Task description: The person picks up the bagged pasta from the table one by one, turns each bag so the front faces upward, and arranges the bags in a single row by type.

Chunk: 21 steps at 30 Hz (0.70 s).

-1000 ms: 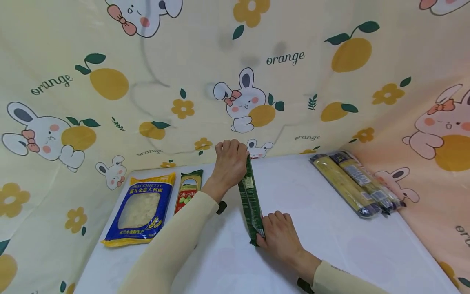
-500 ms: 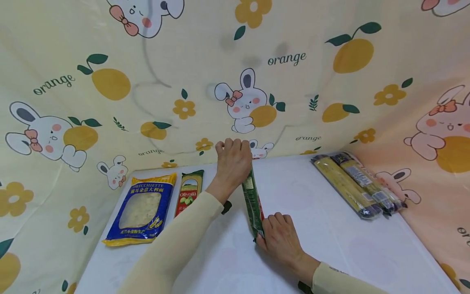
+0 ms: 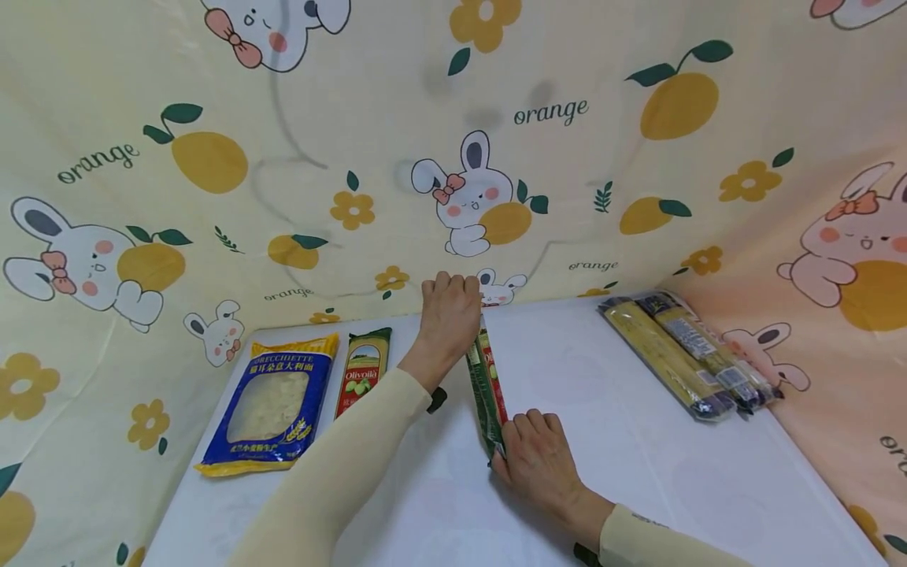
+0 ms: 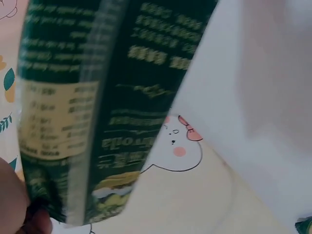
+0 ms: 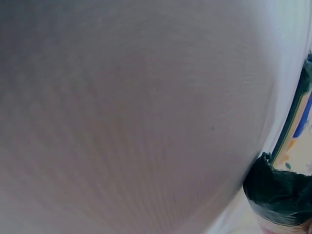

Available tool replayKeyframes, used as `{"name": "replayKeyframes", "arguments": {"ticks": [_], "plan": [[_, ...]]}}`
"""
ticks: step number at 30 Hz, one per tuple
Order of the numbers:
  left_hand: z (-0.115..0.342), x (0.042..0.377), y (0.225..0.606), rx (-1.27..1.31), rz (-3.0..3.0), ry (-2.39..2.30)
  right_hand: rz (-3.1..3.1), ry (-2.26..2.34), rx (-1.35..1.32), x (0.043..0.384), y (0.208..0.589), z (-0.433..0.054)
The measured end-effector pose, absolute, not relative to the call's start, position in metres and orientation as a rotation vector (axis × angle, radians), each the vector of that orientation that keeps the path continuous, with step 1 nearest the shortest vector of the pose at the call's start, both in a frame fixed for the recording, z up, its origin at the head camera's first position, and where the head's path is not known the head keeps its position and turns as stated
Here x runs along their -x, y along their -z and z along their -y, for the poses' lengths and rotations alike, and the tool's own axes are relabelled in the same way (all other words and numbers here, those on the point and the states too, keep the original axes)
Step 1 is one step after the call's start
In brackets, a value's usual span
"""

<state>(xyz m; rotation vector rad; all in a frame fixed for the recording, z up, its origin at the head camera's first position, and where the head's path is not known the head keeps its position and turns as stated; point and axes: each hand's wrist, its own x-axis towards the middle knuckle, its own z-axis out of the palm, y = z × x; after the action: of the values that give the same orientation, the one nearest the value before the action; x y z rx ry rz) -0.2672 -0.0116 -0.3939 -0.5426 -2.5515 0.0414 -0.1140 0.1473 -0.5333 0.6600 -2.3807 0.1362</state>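
In the head view, a long green Olivoilà pasta packet (image 3: 485, 398) is on edge over the white table, its red front showing along the right side. My left hand (image 3: 449, 327) grips its far end from above and covers it. At the near end, my right hand (image 3: 542, 457) pinches the lower corner between thumb and fingers. The left wrist view gives the printed green back of the packet (image 4: 122, 102), with part of my left hand (image 4: 14, 204) at the lower left. A crumpled dark green packet end (image 5: 278, 192) appears in the right wrist view.
A blue and yellow orecchiette bag (image 3: 269, 405) lies at the table's left. Beside it, another Olivoilà packet (image 3: 364, 366) is partly hidden by my left sleeve. Clear-wrapped pasta packs (image 3: 666, 358) lie at the right edge. A printed curtain (image 3: 319, 118) rises behind the table (image 3: 659, 488).
The packet has turned about its length, so less of its green back and more of its red front shows. Both hands keep their hold with only slight shifts.
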Motion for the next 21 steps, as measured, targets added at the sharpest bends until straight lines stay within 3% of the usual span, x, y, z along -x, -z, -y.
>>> {"name": "replayKeyframes", "arguments": {"ticks": [21], "plan": [[0.047,0.267,0.400,0.734,2.485,0.137,2.450,-0.071,-0.651,0.102,0.523,-0.125]]}}
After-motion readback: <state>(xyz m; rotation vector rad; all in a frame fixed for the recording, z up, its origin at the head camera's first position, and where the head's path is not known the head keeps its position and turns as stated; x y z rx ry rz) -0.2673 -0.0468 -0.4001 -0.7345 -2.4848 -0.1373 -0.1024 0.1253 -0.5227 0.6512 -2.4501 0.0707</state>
